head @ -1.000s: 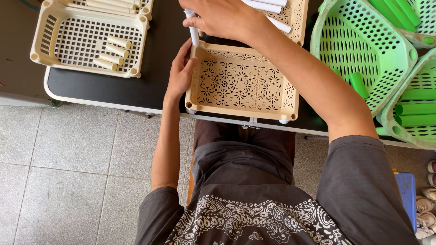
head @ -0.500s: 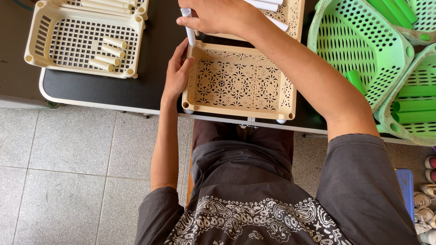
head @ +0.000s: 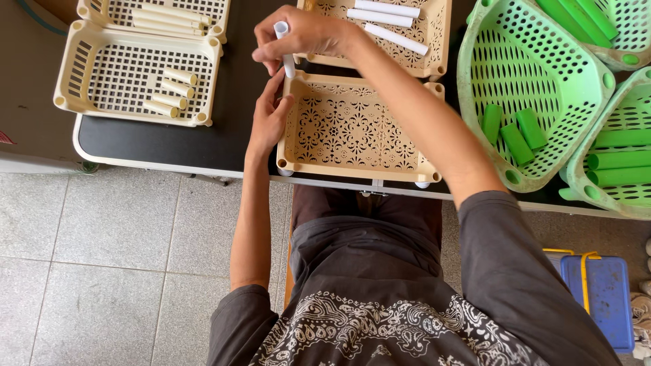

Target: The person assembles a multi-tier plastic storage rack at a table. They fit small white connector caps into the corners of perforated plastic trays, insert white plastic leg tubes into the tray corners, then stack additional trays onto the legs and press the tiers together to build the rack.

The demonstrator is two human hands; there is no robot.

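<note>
The right hand (head: 305, 34) is clenched around a white tube (head: 285, 47), which stands nearly upright with its open top end above the fingers and its lower end protruding below them. The left hand (head: 270, 120) is placed at 6 o'clock from the right hand. Its fingers reach up toward the lower end of the white tube and appear to touch it, though the contact point is partly hidden; whether this hand grips anything cannot be told.

The left hand rests against the left rim of a cream patterned tray (head: 352, 129), which sits at the near edge of the black worktop (head: 176, 139) and holds nothing visible. At 12 o'clock from this tray a second cream tray (head: 434, 41) carries long white tubes (head: 390, 24) lying flat.

At 9 o'clock from the hands a cream slotted basket (head: 88, 74) contains short cream tube pieces (head: 169, 91) grouped at its right side. A further cream basket (head: 203, 13) behind it holds longer cream tubes.

At 3 o'clock a green basket (head: 542, 68) contains short green pieces (head: 515, 132). Two more green baskets at the right edge, one of them (head: 610, 169) at 4 o'clock, hold longer green tubes.

A blue box (head: 607, 298) stands on the tiled floor (head: 102, 257) at 5 o'clock.
</note>
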